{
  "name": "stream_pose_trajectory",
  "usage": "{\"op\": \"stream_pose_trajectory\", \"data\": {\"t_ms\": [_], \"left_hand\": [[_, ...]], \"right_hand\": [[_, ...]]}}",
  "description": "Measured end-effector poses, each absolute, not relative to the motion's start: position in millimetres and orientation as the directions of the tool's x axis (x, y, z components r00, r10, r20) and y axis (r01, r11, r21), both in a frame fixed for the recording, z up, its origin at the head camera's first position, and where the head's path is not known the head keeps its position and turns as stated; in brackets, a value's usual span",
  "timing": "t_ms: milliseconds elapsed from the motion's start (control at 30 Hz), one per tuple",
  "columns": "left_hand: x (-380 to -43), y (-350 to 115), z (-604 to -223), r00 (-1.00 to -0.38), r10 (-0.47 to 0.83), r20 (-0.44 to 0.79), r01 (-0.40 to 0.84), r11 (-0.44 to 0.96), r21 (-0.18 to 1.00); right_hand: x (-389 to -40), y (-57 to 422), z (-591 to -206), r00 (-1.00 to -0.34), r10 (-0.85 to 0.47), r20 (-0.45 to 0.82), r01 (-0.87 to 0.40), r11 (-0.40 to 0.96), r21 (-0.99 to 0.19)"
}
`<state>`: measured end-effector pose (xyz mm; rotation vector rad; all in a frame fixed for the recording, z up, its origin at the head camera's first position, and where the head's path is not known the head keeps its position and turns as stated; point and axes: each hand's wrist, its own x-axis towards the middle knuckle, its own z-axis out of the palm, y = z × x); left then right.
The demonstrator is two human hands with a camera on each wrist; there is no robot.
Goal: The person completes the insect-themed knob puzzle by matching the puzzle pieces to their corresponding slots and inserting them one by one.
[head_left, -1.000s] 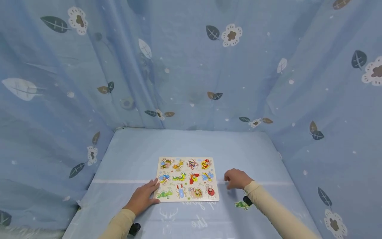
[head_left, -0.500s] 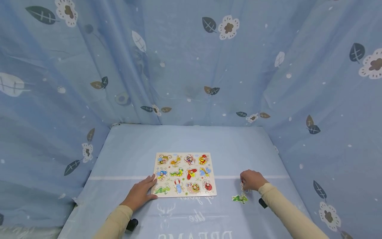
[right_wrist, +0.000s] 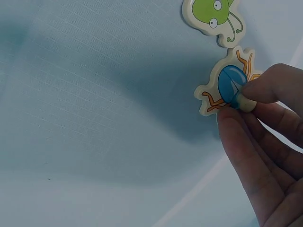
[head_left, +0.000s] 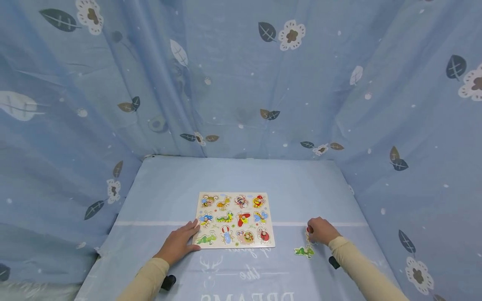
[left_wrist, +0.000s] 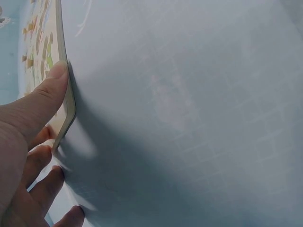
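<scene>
On the table lies a wooden insect puzzle board (head_left: 233, 225), with colourful insect pictures and several knobbed pieces. My left hand (head_left: 180, 241) rests at its near left corner; in the left wrist view the thumb (left_wrist: 47, 92) touches the board's edge and the other fingers reach down beside it. Right of the board, my right hand (head_left: 321, 230) pinches the small knob (right_wrist: 246, 101) of a beetle puzzle piece (right_wrist: 229, 82) with a blue body and orange legs. A green grasshopper puzzle piece (head_left: 304, 251) lies close to it on the table. My fingers partly hide the beetle piece.
A pale blue cloth with white lettering (head_left: 246, 274) covers the table (head_left: 237, 175). Blue curtains (head_left: 226, 83) with leaves and flowers rise behind and at both sides. Dark devices (head_left: 168, 283) sit under the wrists.
My right hand has moved right, away from the board, to the beetle piece beside the grasshopper piece. The left hand stays at the board's corner. The head view has shifted slightly.
</scene>
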<state>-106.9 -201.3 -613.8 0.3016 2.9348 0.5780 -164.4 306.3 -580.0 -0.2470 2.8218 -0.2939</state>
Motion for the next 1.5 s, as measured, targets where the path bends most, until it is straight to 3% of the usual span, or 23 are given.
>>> {"op": "stream_pose_trajectory", "data": {"t_ms": [400,800,1233,1500], "left_hand": [[-106,-205,-615,-0.972,0.218,-0.093,0.166,0.907,0.387],[-105,-208,-616,-0.974,0.209,-0.091,0.157,0.904,0.397],[-105,-206,-618,-0.974,0.195,-0.112,0.134,0.905,0.405],[-104,-203,-614,-0.976,0.200,-0.088,0.148,0.901,0.409]], "right_hand": [[-173,289,-569,-0.932,-0.198,-0.304,-0.139,0.969,-0.206],[-209,220,-553,-0.903,-0.337,-0.268,-0.287,0.935,-0.209],[-207,102,-547,-0.746,-0.637,-0.197,-0.600,0.770,-0.217],[-196,58,-560,-0.657,-0.742,-0.135,-0.716,0.669,-0.200]]}}
